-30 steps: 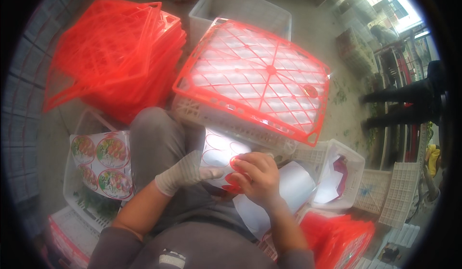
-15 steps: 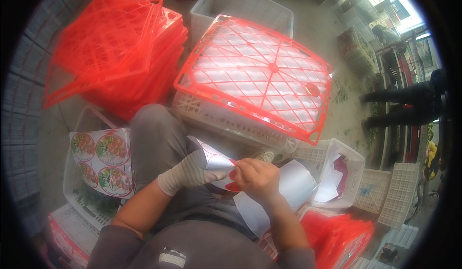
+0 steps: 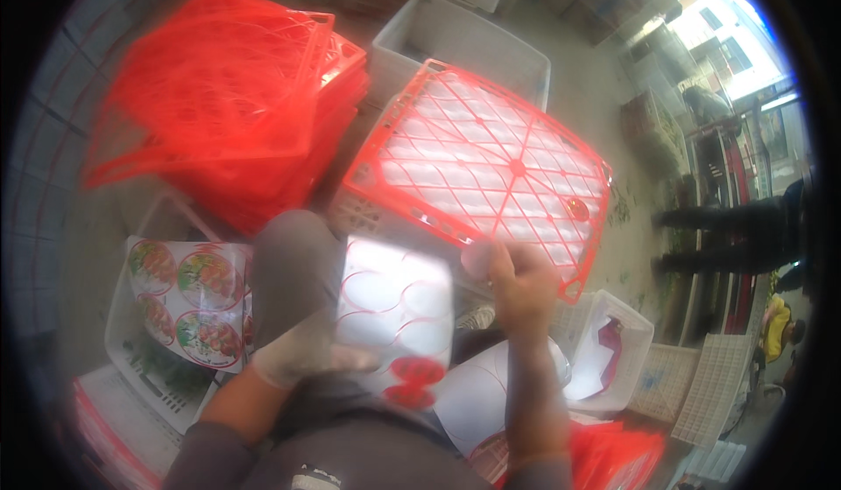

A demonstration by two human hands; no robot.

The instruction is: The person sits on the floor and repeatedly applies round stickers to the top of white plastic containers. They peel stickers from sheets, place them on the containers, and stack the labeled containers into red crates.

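My left hand [image 3: 302, 352], in a pale glove, is closed on the edge of a sticker sheet [image 3: 396, 302] over my lap. Red circle outlines run over its shiny white face, and two red rounds show near its lower end. My bare right hand [image 3: 527, 290] pinches a small pale round sticker [image 3: 477, 260], blurred by motion. That hand is at the front edge of a red lattice crate lid [image 3: 517, 168]. White bumpy padding [image 3: 438, 131] shows through the lattice. One round red sticker [image 3: 578, 209] lies on the lid's right part.
Red lattice lids [image 3: 236, 113] are piled at the far left. A white bin [image 3: 464, 35] stands behind the crate. Printed round stickers on a sheet [image 3: 197, 297] lie over a basket at left. At right are a white tub [image 3: 626, 350] and more red lids [image 3: 613, 455]. Someone's dark-clad legs [image 3: 727, 236] show farther right.
My right hand has moved away from the sheet, forward and right to the lid, with a round sticker. The sheet in my left hand now lies flatter, facing up. The view has shifted slightly.
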